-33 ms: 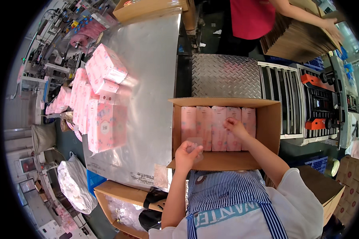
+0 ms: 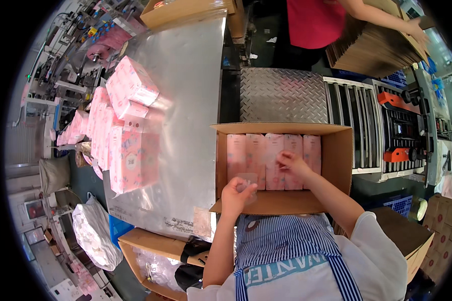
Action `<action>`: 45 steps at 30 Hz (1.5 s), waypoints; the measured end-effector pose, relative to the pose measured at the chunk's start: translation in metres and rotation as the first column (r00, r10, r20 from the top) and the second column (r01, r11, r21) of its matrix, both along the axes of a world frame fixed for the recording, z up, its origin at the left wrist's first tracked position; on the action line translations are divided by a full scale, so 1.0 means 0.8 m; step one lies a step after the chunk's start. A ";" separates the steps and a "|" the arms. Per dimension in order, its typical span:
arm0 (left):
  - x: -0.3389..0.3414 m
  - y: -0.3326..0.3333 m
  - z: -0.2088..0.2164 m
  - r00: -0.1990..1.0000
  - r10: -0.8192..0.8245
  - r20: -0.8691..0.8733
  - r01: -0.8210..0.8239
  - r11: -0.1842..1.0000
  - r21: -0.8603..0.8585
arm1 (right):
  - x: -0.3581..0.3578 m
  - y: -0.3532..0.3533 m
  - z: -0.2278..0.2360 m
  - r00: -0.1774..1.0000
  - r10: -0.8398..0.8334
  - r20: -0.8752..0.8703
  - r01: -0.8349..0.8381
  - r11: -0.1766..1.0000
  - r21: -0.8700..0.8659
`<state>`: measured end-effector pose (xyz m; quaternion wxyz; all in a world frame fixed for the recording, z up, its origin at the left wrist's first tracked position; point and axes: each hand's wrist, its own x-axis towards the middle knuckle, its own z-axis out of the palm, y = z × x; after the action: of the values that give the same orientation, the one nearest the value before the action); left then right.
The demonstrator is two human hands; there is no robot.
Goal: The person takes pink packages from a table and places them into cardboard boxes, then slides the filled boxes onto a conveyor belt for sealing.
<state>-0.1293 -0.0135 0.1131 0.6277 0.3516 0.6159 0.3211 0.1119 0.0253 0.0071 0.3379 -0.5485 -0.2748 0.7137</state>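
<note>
An open cardboard box [image 2: 335, 150] stands in front of me. Inside it, a row of pink tissue packs [image 2: 236, 150] stands side by side on edge. At the box's near left side, my left hand [image 2: 234, 196] is closed round a clear plastic piece [image 2: 249, 183] with rounded corners. My right hand [image 2: 294, 164] hovers over the middle packs, fingers bent together in a pinch. Whether anything small is between those fingertips I cannot make out. On the metal table [image 2: 188, 100] to the left, more pink tissue packs [image 2: 131, 159] lie in a leaning pile.
A ridged metal plate [image 2: 282, 95] and a roller conveyor [image 2: 351, 123] lie beyond the box. At the far right, a person in a red top [image 2: 314, 25] reaches over stacked flat cardboard [image 2: 361, 50]. A carton of clear plastic [image 2: 155, 266] sits at lower left.
My right hand has shifted slightly left and toward me over the packs. The left hand keeps its hold on the clear plastic piece.
</note>
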 end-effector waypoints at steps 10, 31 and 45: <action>0.019 0.016 0.023 0.780 -0.226 -0.584 0.359 0.925 0.121 | -0.062 0.022 -0.045 0.521 -0.091 0.849 -0.410 0.846 0.342; -0.462 -0.347 0.014 0.113 -0.305 -0.946 -0.832 0.491 -0.258 | 0.059 0.036 -0.126 0.111 0.140 0.984 -0.572 0.819 -0.052; -0.576 0.235 0.051 0.081 0.276 -0.958 0.281 0.916 0.288 | -0.049 -0.093 -0.113 -0.113 0.484 0.868 -0.854 0.398 -0.334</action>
<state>-0.5901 0.1745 0.1535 -0.0462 0.5957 0.7937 0.1137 0.0731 -0.0492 -0.0832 -0.2061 -0.5325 -0.7664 0.2942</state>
